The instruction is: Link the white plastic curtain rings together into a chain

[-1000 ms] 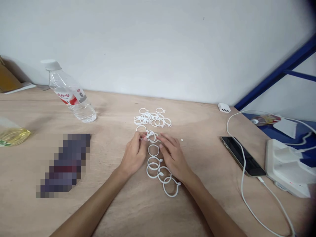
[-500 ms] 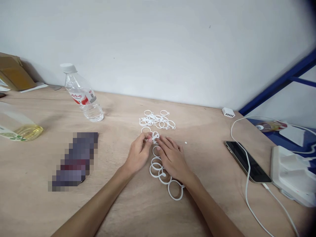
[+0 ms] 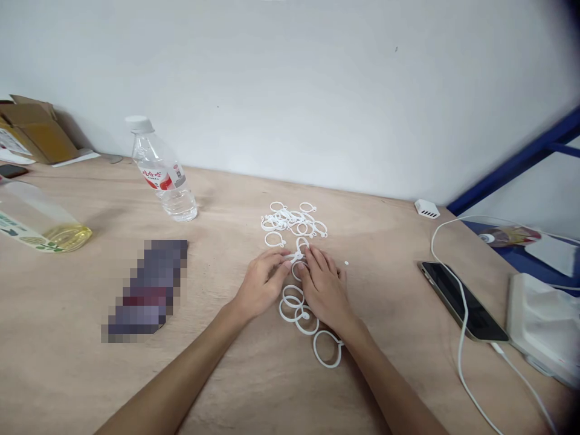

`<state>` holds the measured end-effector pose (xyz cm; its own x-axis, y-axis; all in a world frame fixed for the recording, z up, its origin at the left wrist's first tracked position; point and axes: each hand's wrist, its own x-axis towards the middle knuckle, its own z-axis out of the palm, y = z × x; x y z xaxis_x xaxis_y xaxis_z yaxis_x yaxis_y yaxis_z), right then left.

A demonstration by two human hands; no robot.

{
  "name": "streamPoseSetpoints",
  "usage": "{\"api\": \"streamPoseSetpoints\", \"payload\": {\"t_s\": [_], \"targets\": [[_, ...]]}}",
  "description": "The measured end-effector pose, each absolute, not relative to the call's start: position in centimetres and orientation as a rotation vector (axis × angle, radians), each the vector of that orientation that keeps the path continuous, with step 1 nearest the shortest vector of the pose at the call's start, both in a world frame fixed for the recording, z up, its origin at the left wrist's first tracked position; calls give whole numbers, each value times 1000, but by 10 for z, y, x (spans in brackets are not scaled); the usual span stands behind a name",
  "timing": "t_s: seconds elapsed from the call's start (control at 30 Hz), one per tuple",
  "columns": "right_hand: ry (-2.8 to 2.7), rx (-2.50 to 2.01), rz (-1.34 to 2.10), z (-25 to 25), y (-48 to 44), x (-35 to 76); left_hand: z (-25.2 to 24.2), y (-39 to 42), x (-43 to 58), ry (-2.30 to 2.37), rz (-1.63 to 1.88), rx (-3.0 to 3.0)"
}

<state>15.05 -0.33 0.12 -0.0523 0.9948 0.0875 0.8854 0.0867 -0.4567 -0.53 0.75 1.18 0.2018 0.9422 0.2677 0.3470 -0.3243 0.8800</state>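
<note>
Both of my hands meet at the middle of the wooden table. My left hand pinches a white plastic ring at its clasp. My right hand has its fingers pressed on the same ring from the other side. A chain of linked white rings trails from under my hands toward me. Just beyond my fingers lies a loose pile of white rings.
A clear water bottle stands at the back left, a bottle of yellow liquid lies at the far left, and a cardboard box sits behind it. A phone with a white cable and a white device lie right.
The view has shifted, so everything sits further right. My hands have drawn closer together on the ring at the chain's far end.
</note>
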Motion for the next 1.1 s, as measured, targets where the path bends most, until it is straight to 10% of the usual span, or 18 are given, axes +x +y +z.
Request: {"api": "streamPoseSetpoints", "payload": {"t_s": [1.1], "targets": [[-1871,-1451,551,6,-5,176,11,8,-4,1154,1024,1927]]}}
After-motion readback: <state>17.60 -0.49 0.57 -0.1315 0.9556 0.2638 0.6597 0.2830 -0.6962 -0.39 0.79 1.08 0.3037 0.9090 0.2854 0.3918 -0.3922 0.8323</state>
